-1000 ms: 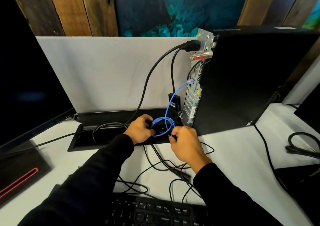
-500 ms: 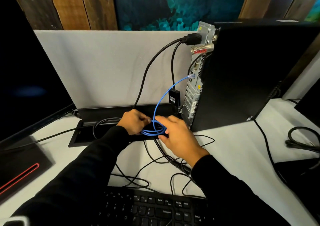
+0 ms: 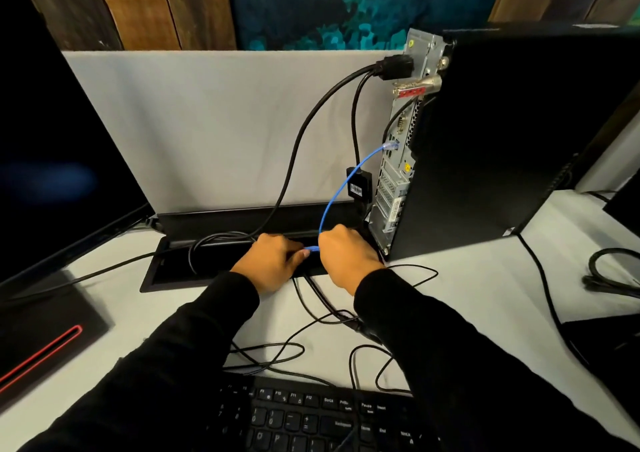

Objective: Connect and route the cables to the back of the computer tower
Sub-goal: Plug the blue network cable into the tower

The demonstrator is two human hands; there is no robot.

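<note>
Leftmost stands one dark flat monitor. Next, over the black recessed cable tray, two hands meet: the left hand and the right hand both pinch one thin blue network cable, which arcs up into the back of the single black computer tower. Two thick black cables hang from its top.

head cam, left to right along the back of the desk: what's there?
Monitor → cable tray → left hand → right hand, both on the blue cable → computer tower → coiled black cable.
</note>
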